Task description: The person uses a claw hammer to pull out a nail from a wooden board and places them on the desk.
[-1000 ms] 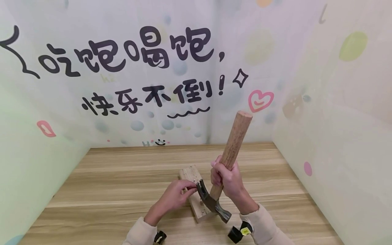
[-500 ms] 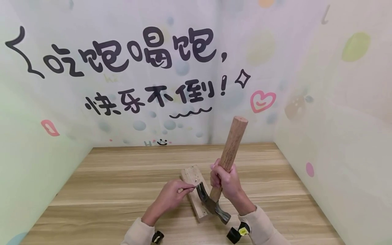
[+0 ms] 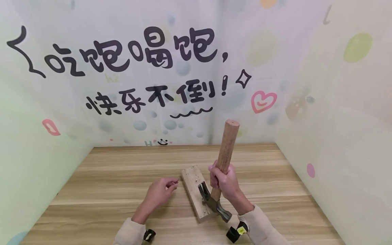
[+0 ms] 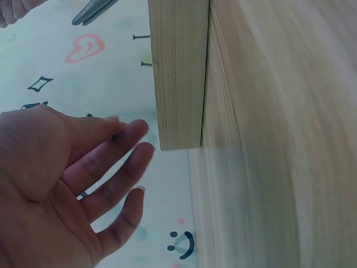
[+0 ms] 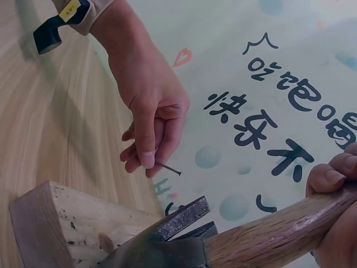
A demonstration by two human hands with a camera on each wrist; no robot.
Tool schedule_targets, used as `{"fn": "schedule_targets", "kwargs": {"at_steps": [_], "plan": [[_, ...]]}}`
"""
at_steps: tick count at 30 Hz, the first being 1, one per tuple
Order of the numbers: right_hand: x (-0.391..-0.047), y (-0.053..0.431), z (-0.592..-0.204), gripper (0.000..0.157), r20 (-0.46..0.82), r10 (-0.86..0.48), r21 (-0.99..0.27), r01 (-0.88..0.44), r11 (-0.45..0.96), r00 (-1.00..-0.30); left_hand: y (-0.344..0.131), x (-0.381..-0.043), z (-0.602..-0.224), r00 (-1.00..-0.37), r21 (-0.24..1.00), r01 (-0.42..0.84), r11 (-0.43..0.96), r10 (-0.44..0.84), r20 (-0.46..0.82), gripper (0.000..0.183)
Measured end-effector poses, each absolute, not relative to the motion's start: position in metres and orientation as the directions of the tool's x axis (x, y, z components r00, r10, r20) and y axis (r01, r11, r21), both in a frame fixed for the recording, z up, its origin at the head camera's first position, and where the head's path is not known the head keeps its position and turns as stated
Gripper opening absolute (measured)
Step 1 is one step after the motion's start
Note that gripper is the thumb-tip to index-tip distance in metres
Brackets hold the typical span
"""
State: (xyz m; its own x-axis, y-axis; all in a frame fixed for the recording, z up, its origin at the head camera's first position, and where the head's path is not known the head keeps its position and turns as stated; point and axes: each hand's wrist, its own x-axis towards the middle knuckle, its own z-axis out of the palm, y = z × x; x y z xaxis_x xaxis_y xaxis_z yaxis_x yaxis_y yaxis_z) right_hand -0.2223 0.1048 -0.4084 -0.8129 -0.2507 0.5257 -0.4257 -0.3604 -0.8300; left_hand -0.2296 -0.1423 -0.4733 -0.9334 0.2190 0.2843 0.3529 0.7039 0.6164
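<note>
My left hand point(image 3: 158, 192) is a little left of the wooden block point(image 3: 190, 187), apart from it. Between thumb and forefinger it pinches a thin nail point(image 5: 170, 169), its head end sticking out in the right wrist view. My right hand point(image 3: 226, 179) grips the wooden handle of a claw hammer point(image 3: 228, 146), close to the steel head. The handle points up, and the claw lies over the block's right side. Two nails, an upper nail point(image 4: 141, 37) and a lower nail point(image 4: 146, 63), stick out of the block's face in the left wrist view. The claw partly hides the block's top.
The block lies on a wood-grain table point(image 3: 122, 170). A printed back wall point(image 3: 137, 126) and side walls point(image 3: 330, 143) close in the table. Black cameras are strapped at both wrists, with a yellow label on the right camera point(image 3: 234, 234).
My left hand has moved left, away from the block and the hammer claw, with the nail in its fingers. The hammer's handle has swung left to a more upright tilt.
</note>
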Motion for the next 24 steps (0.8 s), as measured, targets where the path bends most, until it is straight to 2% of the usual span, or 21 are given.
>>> {"fn": "schedule_targets", "kwargs": {"at_steps": [4, 12, 18, 24], "plan": [[-0.223, 0.104, -0.411, 0.029, 0.531, -0.267, -0.833, -0.437, -0.339, -0.804, -0.148, -0.229, -0.475, -0.958, 0.630, 0.281, 0.724, 0.171, 0.230, 0.009], [-0.222, 0.100, -0.410, 0.029, 0.539, -0.272, -0.835, -0.463, -0.297, -0.797, -0.162, -0.233, -0.481, -0.972, 0.582, 0.223, 0.782, 0.135, 0.190, 0.011], [-0.224, 0.098, -0.411, 0.027, 0.510, -0.272, -0.852, -0.434, -0.293, -0.816, -0.177, -0.237, -0.491, -0.985, 0.531, 0.152, 0.834, 0.085, 0.148, 0.007], [-0.226, 0.096, -0.412, 0.027, 0.505, -0.267, -0.858, -0.447, -0.252, -0.821, -0.178, -0.241, -0.492, -0.994, 0.541, 0.078, 0.837, 0.025, 0.105, 0.006]]}}
